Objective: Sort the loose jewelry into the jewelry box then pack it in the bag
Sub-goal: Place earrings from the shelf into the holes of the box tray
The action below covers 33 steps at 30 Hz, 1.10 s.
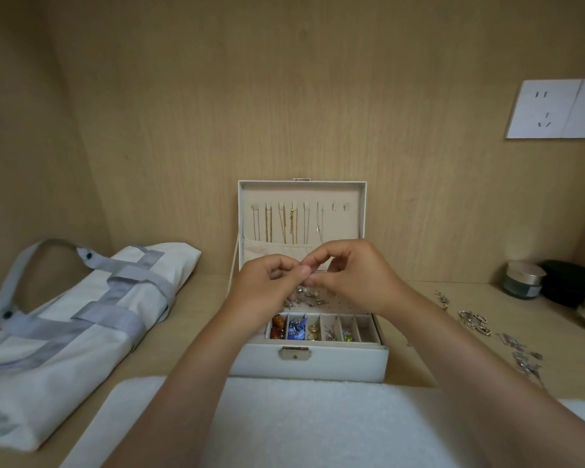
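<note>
Left hand [267, 282] and right hand [352, 270] were poised fingertip to fingertip just above the open jewelry box [311, 364], curled as if pinching something too small to see, while loose jewelry [475, 322] lay rightward, nearer the right hand.

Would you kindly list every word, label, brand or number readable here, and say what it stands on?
None can be read.
On the bag: dark marks at its lower left, by the frame edge, too blurred to read.
On the wall socket plate: only slots, no lettering.
On the jar: no legible label.
On the jewelry box: plain clasp, no lettering seen.
</note>
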### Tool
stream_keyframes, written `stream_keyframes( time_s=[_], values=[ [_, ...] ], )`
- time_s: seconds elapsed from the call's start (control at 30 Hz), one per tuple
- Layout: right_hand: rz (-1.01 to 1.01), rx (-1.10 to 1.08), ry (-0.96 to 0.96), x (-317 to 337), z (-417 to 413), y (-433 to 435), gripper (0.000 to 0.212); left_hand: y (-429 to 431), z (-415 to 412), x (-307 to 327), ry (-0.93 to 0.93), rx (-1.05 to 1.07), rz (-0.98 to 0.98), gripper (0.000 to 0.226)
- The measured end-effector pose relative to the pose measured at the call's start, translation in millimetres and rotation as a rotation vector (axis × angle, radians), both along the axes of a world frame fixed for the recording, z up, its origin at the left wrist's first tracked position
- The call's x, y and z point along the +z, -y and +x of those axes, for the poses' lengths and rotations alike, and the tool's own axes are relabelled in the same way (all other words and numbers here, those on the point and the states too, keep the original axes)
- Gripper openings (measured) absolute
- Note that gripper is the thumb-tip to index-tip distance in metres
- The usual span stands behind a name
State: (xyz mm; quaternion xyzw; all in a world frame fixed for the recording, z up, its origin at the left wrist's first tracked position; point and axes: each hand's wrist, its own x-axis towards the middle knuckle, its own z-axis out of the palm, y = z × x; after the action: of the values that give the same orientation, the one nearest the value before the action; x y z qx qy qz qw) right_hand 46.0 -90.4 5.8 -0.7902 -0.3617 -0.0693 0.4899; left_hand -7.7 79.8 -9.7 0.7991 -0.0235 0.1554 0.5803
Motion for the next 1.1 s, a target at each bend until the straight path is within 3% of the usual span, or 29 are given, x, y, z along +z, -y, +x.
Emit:
stream_keyframes(
  time_s=[0.17, 0.43, 0.67, 1.1],
  values=[
    [-0.015, -0.027, -0.055, 1, 4, 6, 0.009, -3, 4, -7, 0.027, -0.002, 0.129, 0.02],
    [-0.361, -0.109, -0.068, -3, 15, 25, 0.014, -3, 8, -19, 0.169, -0.031, 0.681, 0.015],
    [-0.457, -0.117, 0.072, -10, 15, 20, 0.01, -2, 6, -21, 0.204, -0.08, 0.819, 0.022],
    [-0.569, -0.134, 0.236, -6, 14, 21, 0.006, 1, 3, -21, 0.219, -0.052, 0.809, 0.025]
  ],
)
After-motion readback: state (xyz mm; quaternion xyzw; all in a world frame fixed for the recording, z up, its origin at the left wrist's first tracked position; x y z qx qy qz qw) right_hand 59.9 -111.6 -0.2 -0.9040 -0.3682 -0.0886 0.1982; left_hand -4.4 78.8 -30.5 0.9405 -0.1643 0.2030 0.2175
